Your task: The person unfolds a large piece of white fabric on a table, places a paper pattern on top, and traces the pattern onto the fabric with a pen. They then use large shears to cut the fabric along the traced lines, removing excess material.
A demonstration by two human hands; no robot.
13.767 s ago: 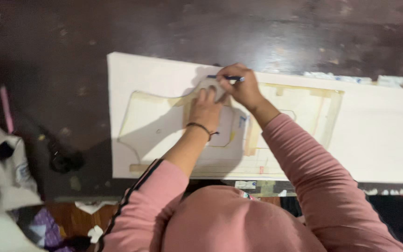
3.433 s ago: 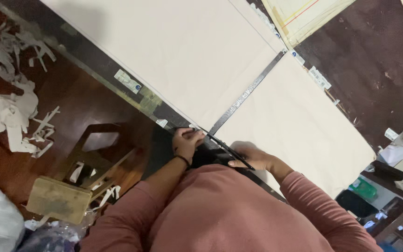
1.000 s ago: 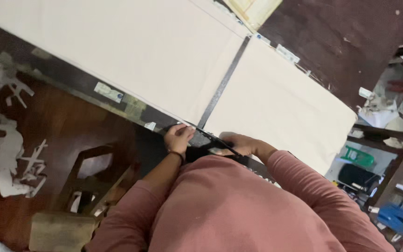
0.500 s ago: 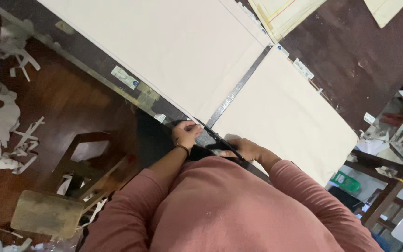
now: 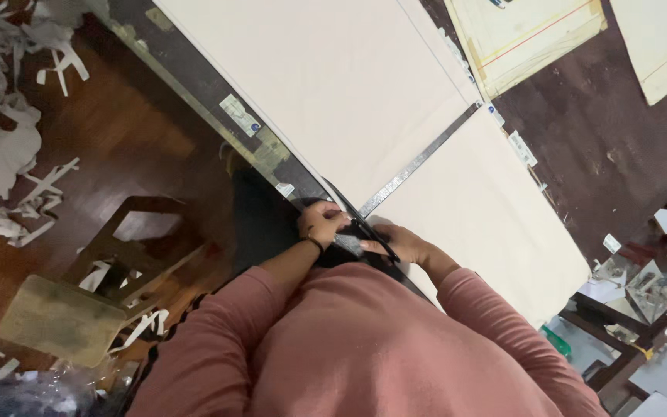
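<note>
Hands meet at the near edge of the tabletop [image 5: 627, 154], just in front of the person's chest. The left hand [image 5: 319, 225] is curled, its grip pressed around the near end of a long metal ruler [image 5: 418, 162]; a dark band circles its wrist. The right hand [image 5: 395, 245] lies just beside it, fingers folded around a small grey-handled tool [image 5: 349, 245], though the pictures do not show how tightly that grip is closed or what kind of tool it is.

The ruler is a flat, narrow strip of dull grey metal. Its long axis runs diagonally across the view, from the hands at the near edge up and to the right towards the far side of the tabletop. It lies along the line where two large cream sheets [image 5: 326, 85] meet, one to either side; both are smooth, matte and rectangular.

The tabletop is dark brown and scuffed, with small pale labels stuck along its edges. Beyond the ruler's far end lies a yellowish card pattern [image 5: 526, 38] with a red line along it. On the wooden floor [image 5: 117, 147] to the left lie white paper scraps [image 5: 9, 177] and a wooden stool [image 5: 110, 262].
</note>
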